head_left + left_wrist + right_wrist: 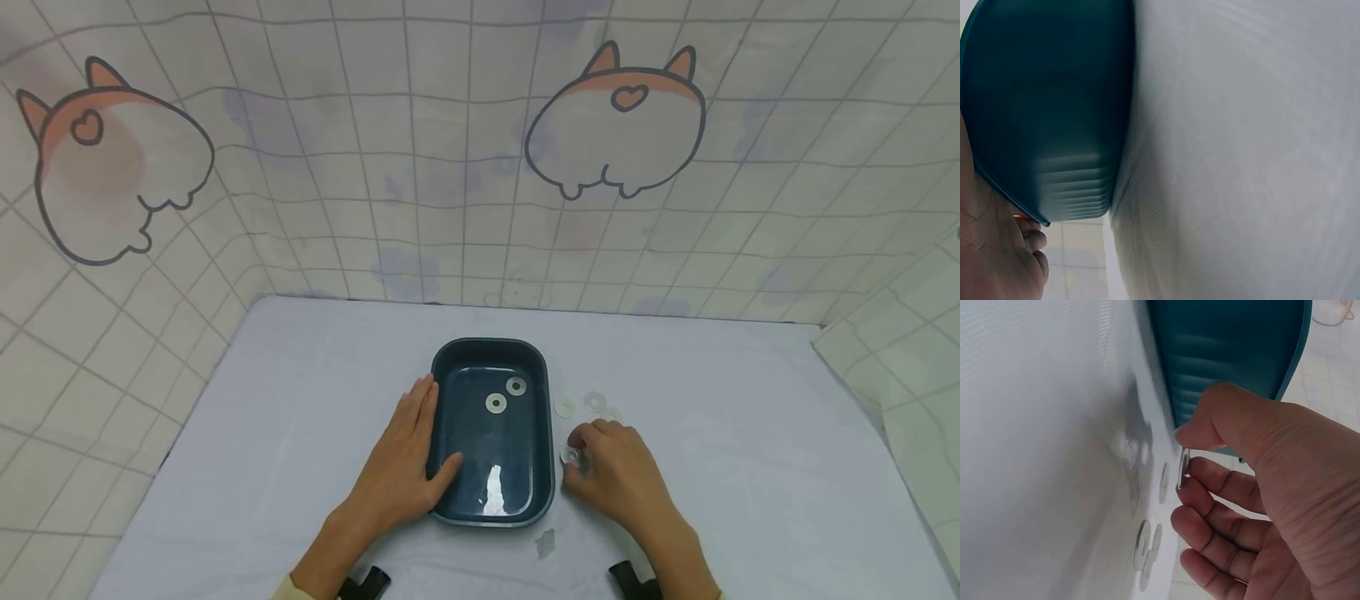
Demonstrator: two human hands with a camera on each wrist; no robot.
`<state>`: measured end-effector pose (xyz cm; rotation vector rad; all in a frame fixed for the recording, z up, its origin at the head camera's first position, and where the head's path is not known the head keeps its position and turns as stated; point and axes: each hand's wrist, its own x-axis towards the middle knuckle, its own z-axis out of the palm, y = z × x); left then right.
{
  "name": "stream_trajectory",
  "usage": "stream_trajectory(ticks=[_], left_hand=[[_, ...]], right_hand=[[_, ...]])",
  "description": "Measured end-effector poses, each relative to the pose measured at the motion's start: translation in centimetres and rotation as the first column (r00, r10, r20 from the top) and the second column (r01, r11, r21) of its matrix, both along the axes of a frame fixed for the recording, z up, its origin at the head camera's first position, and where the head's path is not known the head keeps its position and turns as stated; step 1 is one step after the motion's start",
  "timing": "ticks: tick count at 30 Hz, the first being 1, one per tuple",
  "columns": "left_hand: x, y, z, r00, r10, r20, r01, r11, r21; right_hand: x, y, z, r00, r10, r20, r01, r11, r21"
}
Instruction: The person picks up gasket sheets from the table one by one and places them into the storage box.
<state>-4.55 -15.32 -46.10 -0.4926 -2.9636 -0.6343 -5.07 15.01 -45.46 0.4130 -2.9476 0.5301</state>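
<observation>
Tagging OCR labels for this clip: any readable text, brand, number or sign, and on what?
None: no words, brands or numbers can be read in any view.
Tray: plain dark teal, no label showing.
Washers: no readable marking.
Backdrop: grid lines and cartoon animal drawings with a heart shape, no lettering.
Table cover: plain.

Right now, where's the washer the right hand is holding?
Head view: the washer is pinched in the right hand, just above the table, right of the blue tray, nearer than the loose washers.
</observation>
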Motion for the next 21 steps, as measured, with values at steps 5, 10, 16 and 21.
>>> stream_trajectory(ticks=[5,10,16,21], left_hand=[[0.02,0.03,-0.08,1.0,0.003,0.0,-0.003,1.0,-0.004],[0.03,0.03,-0.18,1.0,0.003,-0.001,-0.003,1.0,-0.008],[-0.01,0.02,-0.22,1.0,0.003,-0.01,-0.003,1.0,-0.001],[-0.03,-0.07,-0.32,1.0,0.001,-0.013,-0.001,1.0,-0.009]], right_hand=[[-0.03,0.03,0.23,1.0,0.005,-0.007,-0.005,1.0,0.013],[-0.1,0.08,0.41,1.0,0.001,0.0,-0.001,1.0,0.016],[-0.27,0.11,0.68,1.0,-0.003,0.014,0.003,1.0,0.013],[-0.44,0.23,0.99,1.0,0.007,0.005,-0.008,1.0,0.016]])
